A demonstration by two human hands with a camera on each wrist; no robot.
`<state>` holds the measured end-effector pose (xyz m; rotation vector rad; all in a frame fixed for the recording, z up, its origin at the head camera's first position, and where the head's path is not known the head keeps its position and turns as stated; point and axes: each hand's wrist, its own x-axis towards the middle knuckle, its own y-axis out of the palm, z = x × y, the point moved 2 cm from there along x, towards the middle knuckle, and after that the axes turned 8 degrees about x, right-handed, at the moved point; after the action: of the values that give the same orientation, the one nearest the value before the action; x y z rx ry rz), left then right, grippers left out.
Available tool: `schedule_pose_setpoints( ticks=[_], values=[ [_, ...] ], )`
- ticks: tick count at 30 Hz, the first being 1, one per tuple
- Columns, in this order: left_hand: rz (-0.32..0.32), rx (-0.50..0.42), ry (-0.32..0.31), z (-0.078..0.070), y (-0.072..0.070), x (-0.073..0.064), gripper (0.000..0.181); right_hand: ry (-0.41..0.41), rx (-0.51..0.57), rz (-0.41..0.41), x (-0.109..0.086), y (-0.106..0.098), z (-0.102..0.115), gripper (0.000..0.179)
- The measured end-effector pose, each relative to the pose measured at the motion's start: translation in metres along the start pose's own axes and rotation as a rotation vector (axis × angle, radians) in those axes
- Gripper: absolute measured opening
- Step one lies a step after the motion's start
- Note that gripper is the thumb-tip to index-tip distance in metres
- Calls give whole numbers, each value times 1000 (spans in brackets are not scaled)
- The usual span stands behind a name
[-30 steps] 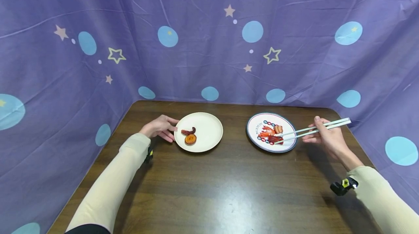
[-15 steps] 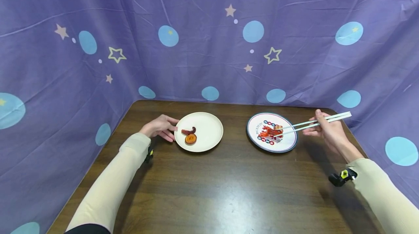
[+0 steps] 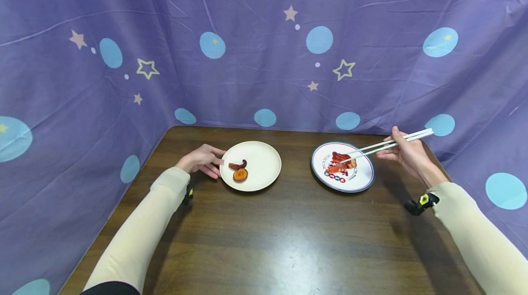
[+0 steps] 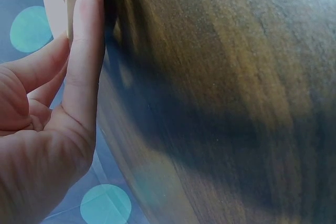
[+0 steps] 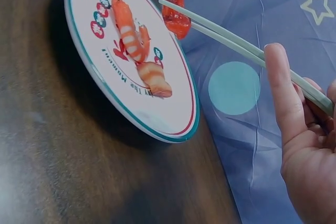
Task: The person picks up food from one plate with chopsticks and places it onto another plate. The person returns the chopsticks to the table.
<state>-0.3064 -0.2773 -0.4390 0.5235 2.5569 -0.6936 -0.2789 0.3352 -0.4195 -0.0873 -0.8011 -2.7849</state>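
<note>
My left hand pinches the left rim of a cream plate between thumb and fingers. On that plate lie a dark red curled tentacle piece and a round orange-brown food piece. My right hand grips pale green chopsticks. Between their tips is a glossy red food piece, raised above a white plate with a blue-green rim. A shrimp and a striped tan-and-white piece rest on this plate. The chopsticks partly cover the food in the head view.
Both plates stand on a brown wooden table, toward its far edge. A purple curtain with stars and blue dots hangs behind and at both sides. The right wrist bears a small black device.
The red piece has come up off the patterned plate in the chopsticks. My right hand has moved up and slightly left. The left hand and cream plate hold still.
</note>
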Motion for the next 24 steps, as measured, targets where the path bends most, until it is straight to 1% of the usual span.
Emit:
schedule_pose_setpoints(
  ticks=[6, 12, 18, 24],
  values=[
    [4, 1, 7, 0, -1, 1, 61, 21, 8, -12, 8, -3, 0, 39],
    [1, 0, -10, 1, -1, 2, 61, 31, 6, -23, 14, -6, 0, 40],
    [0, 3, -3, 0, -1, 1, 61, 37, 17, -40, 19, -5, 0, 40],
    [2, 4, -3, 0, 0, 1, 61, 36, 9, -29, 23, -2, -3, 41]
  ],
)
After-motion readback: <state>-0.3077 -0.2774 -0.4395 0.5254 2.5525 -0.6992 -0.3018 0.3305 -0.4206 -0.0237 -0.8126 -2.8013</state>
